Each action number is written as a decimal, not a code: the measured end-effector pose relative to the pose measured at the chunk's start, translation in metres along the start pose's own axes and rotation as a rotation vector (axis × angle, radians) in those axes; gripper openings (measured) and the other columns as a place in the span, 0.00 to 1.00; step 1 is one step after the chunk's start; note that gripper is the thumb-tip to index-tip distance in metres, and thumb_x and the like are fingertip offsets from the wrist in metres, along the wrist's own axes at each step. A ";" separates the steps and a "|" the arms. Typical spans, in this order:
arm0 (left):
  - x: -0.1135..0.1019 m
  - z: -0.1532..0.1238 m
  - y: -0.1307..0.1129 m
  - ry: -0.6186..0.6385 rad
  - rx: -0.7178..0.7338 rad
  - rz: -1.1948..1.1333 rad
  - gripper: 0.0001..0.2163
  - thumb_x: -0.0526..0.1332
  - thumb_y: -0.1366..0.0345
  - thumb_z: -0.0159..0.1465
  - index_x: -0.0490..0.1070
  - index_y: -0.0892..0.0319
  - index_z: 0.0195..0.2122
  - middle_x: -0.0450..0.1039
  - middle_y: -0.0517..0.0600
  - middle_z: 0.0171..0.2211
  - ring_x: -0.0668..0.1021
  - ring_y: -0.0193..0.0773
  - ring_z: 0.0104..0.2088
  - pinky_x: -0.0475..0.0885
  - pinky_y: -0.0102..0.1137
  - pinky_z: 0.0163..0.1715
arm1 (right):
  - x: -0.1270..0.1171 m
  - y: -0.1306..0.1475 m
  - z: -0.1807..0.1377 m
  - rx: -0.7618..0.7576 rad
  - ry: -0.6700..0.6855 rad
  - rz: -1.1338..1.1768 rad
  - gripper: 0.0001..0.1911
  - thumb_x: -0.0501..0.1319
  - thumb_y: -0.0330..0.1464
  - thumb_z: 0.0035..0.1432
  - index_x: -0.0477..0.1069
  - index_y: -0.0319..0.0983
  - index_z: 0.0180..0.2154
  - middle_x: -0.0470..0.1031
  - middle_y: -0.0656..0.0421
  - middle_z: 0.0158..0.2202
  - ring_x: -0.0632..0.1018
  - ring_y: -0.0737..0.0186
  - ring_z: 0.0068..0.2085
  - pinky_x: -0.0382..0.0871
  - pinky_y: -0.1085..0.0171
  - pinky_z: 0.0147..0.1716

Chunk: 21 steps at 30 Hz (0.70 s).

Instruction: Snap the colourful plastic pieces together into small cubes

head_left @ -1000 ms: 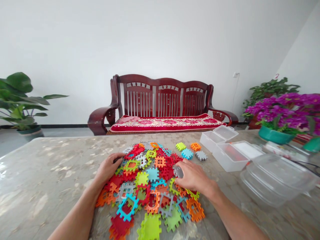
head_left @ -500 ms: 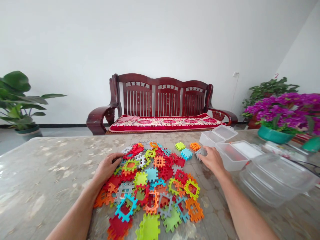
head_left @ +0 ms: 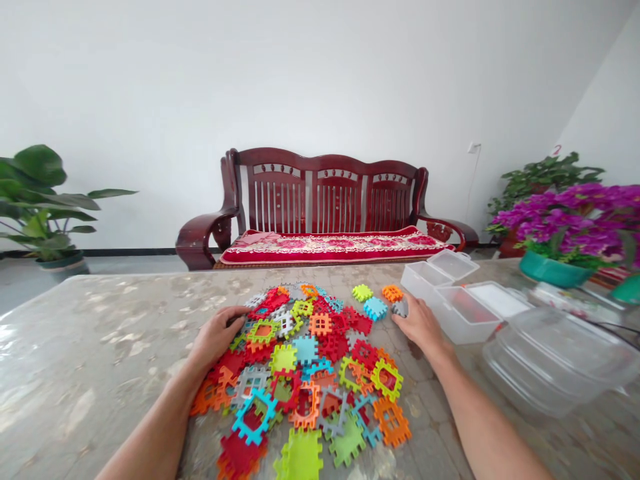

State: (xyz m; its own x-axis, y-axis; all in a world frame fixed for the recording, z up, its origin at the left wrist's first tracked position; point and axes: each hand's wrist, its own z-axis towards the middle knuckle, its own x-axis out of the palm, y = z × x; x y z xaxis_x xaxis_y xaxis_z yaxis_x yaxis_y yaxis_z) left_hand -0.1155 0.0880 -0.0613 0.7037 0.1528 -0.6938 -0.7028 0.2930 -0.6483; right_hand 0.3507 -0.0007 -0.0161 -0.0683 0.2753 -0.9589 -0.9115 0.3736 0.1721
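Observation:
A broad heap of interlocking plastic tiles (head_left: 283, 359) in red, orange, lime, blue and grey covers the middle of the table, some solid, some with window cut-outs. My left hand (head_left: 220, 333) rests at the heap's left edge, thumb and fingers apart, fingertips against the outer tiles. Right of the heap stand small stacks of tiles: a lime stack (head_left: 363, 292), a blue stack (head_left: 375, 308) and an orange stack (head_left: 393, 293). My right hand (head_left: 421, 327) has thumb and fingers closed around a grey tile stack (head_left: 400, 308), partly hidden by the hand.
Clear plastic boxes with raised lids (head_left: 467, 317) stand right of my right hand. Nearer lies a large transparent container (head_left: 555, 360). A teal pot of purple flowers (head_left: 555, 270) sits at the right. Beyond the patterned table (head_left: 115, 333) is a wooden bench (head_left: 330, 193).
My right hand has shifted slightly toward me and its grip around the grey stack has turned a little. My left hand stays at the heap's edge. The view has moved slightly.

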 end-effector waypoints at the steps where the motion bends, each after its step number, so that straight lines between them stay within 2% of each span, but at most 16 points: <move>1: 0.000 0.000 0.000 0.002 -0.002 0.002 0.18 0.55 0.55 0.57 0.77 0.55 0.42 0.77 0.50 0.44 0.76 0.44 0.46 0.68 0.37 0.51 | 0.002 0.000 0.001 -0.002 -0.004 0.001 0.31 0.59 0.41 0.54 0.60 0.39 0.58 0.70 0.49 0.49 0.73 0.51 0.49 0.64 0.60 0.43; 7: 0.000 0.000 0.000 -0.002 0.004 0.015 0.17 0.55 0.55 0.57 0.77 0.55 0.42 0.77 0.50 0.43 0.76 0.44 0.46 0.69 0.37 0.50 | 0.002 -0.001 0.001 -0.006 -0.028 -0.009 0.31 0.59 0.41 0.53 0.61 0.37 0.57 0.71 0.48 0.48 0.72 0.50 0.48 0.64 0.59 0.44; 10: 0.000 0.000 -0.001 -0.005 0.009 0.013 0.17 0.55 0.55 0.57 0.77 0.55 0.42 0.77 0.50 0.43 0.76 0.44 0.45 0.69 0.37 0.50 | -0.006 0.004 -0.001 -0.055 -0.179 0.038 0.28 0.59 0.40 0.53 0.63 0.38 0.55 0.70 0.48 0.51 0.70 0.50 0.51 0.62 0.58 0.47; 12: 0.000 -0.001 -0.002 -0.006 0.008 0.011 0.17 0.55 0.56 0.57 0.77 0.55 0.41 0.78 0.50 0.43 0.77 0.44 0.45 0.69 0.36 0.50 | -0.015 0.011 -0.005 -0.120 -0.255 0.136 0.21 0.57 0.37 0.55 0.68 0.40 0.51 0.72 0.52 0.50 0.71 0.54 0.49 0.62 0.61 0.47; 14: 0.000 -0.001 -0.002 -0.008 0.009 0.011 0.17 0.55 0.56 0.57 0.77 0.55 0.41 0.78 0.50 0.43 0.77 0.43 0.44 0.69 0.36 0.49 | -0.024 0.023 -0.012 -0.191 -0.197 0.239 0.14 0.55 0.37 0.57 0.72 0.42 0.44 0.76 0.57 0.43 0.75 0.59 0.44 0.64 0.65 0.42; 17: 0.000 0.000 -0.002 -0.009 0.015 0.013 0.17 0.55 0.56 0.57 0.77 0.55 0.41 0.78 0.50 0.43 0.77 0.43 0.45 0.69 0.35 0.49 | -0.036 0.044 -0.029 -0.279 0.009 0.241 0.12 0.53 0.39 0.59 0.74 0.44 0.34 0.78 0.61 0.32 0.77 0.63 0.34 0.62 0.67 0.33; 21: -0.001 0.000 -0.004 -0.005 0.017 0.013 0.17 0.55 0.56 0.56 0.77 0.55 0.41 0.78 0.50 0.43 0.77 0.44 0.45 0.69 0.36 0.50 | -0.043 0.069 -0.052 -0.347 0.141 0.073 0.14 0.55 0.44 0.58 0.74 0.44 0.34 0.79 0.59 0.30 0.78 0.59 0.34 0.61 0.65 0.31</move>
State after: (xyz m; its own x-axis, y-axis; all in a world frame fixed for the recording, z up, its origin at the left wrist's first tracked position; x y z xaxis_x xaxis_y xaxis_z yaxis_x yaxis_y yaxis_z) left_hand -0.1135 0.0863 -0.0580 0.6950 0.1610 -0.7007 -0.7101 0.3066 -0.6339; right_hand 0.2699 -0.0330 0.0247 -0.1707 0.1565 -0.9728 -0.9838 0.0284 0.1772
